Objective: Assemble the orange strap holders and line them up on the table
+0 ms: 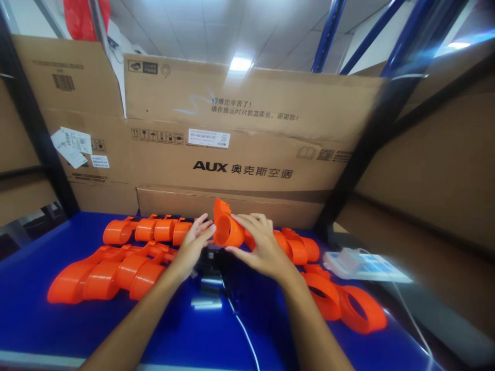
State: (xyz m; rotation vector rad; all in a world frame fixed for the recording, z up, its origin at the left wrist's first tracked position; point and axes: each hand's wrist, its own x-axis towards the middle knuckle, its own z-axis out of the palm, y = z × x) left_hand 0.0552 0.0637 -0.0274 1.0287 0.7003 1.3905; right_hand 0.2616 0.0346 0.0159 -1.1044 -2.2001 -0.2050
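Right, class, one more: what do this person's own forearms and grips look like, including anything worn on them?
The left grip and right grip are ungloved human hands with slender fingers. The left forearm and right forearm are slim, with no sleeve in view. No watch, bracelet or marking shows; nail detail is too small to tell.

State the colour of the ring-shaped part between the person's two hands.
The ring-shaped part is bright orange, seen best in the head view.
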